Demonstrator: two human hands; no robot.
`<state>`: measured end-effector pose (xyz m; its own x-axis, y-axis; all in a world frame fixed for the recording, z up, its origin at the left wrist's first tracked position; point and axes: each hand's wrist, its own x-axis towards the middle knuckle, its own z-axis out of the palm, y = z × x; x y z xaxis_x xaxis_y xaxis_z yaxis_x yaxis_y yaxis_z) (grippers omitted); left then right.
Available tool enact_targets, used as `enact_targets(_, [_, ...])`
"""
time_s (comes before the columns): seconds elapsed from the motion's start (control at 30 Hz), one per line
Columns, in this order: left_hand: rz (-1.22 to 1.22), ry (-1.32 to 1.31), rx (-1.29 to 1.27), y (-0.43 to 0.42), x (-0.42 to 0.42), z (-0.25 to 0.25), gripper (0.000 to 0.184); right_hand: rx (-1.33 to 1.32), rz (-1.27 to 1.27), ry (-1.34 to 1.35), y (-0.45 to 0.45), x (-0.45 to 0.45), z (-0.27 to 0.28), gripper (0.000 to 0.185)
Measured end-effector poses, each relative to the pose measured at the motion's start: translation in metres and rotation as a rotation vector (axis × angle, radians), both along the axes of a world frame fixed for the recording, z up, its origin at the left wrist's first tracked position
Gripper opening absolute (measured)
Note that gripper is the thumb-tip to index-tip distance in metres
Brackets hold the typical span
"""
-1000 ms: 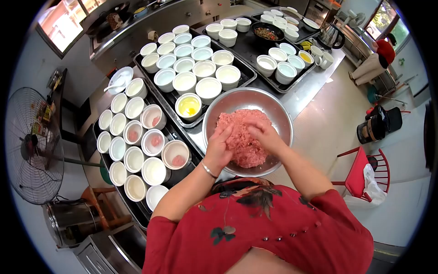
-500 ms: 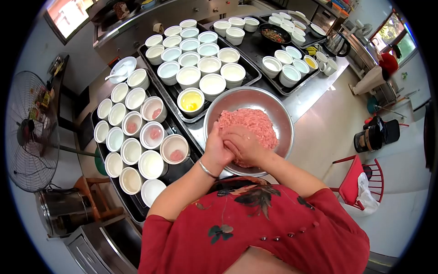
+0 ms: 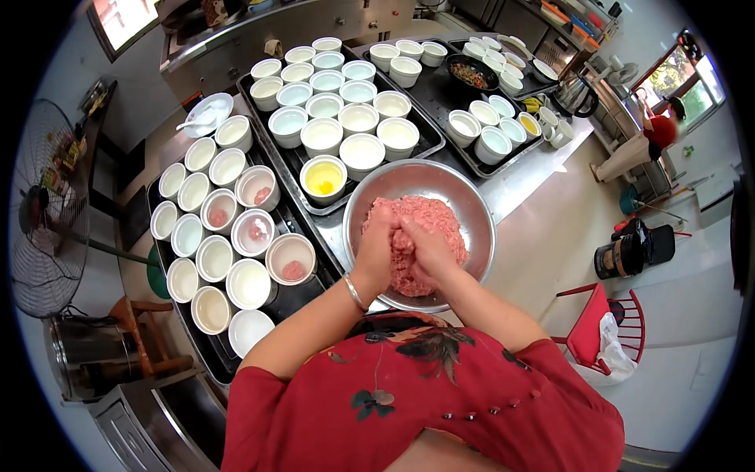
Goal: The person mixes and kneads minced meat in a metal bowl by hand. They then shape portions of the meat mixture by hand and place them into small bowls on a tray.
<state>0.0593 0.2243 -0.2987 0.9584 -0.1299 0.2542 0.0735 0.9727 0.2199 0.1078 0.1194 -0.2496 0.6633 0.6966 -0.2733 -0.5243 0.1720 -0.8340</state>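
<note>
Both my hands are over a wide steel bowl [image 3: 481,206] that holds a mound of pink minced meat [image 3: 440,219]. My left hand [image 3: 376,250], with a bangle at the wrist, is curled against a lump of the meat. From the other side my right hand [image 3: 430,253] curves round the same lump, which shows between the two hands. Some fingertips are hidden. Left of the bowl, a white ramekin [image 3: 290,260] has a small ball of meat at its bottom, as do several beside it. A ramekin with egg [image 3: 324,179] stands near the bowl's rim.
Rows of ramekins fill black trays [image 3: 435,147] on the left and behind the bowl. A pan [image 3: 472,72] of chopped food and a kettle [image 3: 576,96] stand at the back right. A red chair [image 3: 590,326] is to my right. Another person [image 3: 657,134] stands farther off.
My hands were pressed together, right over left; now they have parted slightly, and meat shows between them. The view has shifted a little. The other person in the background has changed pose.
</note>
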Motion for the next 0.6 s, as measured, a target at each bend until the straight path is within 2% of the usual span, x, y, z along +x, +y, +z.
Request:
enact_targets(0.03, [0.085, 0.385, 0.029, -0.007, -0.004, 0.001, 0.043, -0.001, 0.003, 0.000, -0.002, 0.000, -0.003, 0.014])
enact_targets(0.07, [0.170, 0.771, 0.058, -0.015, -0.012, 0.040, 0.047, -0.130, 0.052, -0.690, -0.002, -0.003, 0.006, 0.014])
enact_targets(0.1, [0.174, 0.773, 0.054, -0.016, -0.014, 0.047, 0.047, -0.257, 0.104, -1.380, -0.001, -0.004, 0.011, 0.013])
enact_targets(0.13, [0.150, 0.712, -0.032, -0.016, -0.015, 0.050, 0.049, -0.163, 0.082, -1.575, 0.000, 0.000, 0.005, 0.014])
enact_targets(0.17, [0.126, 0.649, -0.117, -0.014, -0.016, 0.052, 0.051, -0.159, 0.087, -1.577, -0.001, 0.003, 0.005, 0.014])
enact_targets(0.23, [0.124, 0.688, -0.118, -0.016, -0.020, 0.055, 0.052, -0.148, 0.284, -1.732, -0.007, 0.006, 0.005, 0.018])
enact_targets(0.27, [0.119, 0.722, -0.106, -0.015, -0.020, 0.055, 0.053, -0.147, 0.288, -1.734, -0.007, 0.005, 0.005, 0.018])
enact_targets(0.3, [0.122, 0.717, -0.105, -0.015, -0.020, 0.056, 0.053, -0.107, 0.151, -1.544, -0.005, 0.003, 0.006, 0.020])
enact_targets(0.37, [0.370, 0.615, 0.017, -0.017, -0.016, 0.056, 0.054, -0.064, 0.026, -1.359, 0.000, 0.003, 0.009, 0.022])
enact_targets(0.43, [0.349, 0.622, 0.104, -0.017, -0.017, 0.056, 0.052, 0.215, -0.203, 0.251, 0.000, -0.001, 0.011, 0.024])
enact_targets(0.47, [0.397, 0.484, 0.562, -0.017, -0.016, 0.055, 0.047, 0.185, -0.035, 0.569, -0.003, -0.001, 0.021, 0.024])
enact_targets(0.53, [0.429, 0.319, 1.017, -0.019, -0.015, 0.053, 0.042, 0.105, -0.032, 0.575, -0.003, 0.004, -0.013, 0.023])
enact_targets(0.57, [0.482, 0.402, 0.887, -0.020, -0.014, 0.053, 0.043, 0.022, -0.022, 0.577, 0.000, 0.004, -0.014, 0.022])
enact_targets(0.6, [0.531, 0.484, 0.756, -0.021, -0.015, 0.052, 0.045, 0.134, 0.062, 0.561, 0.000, 0.006, -0.012, 0.020])
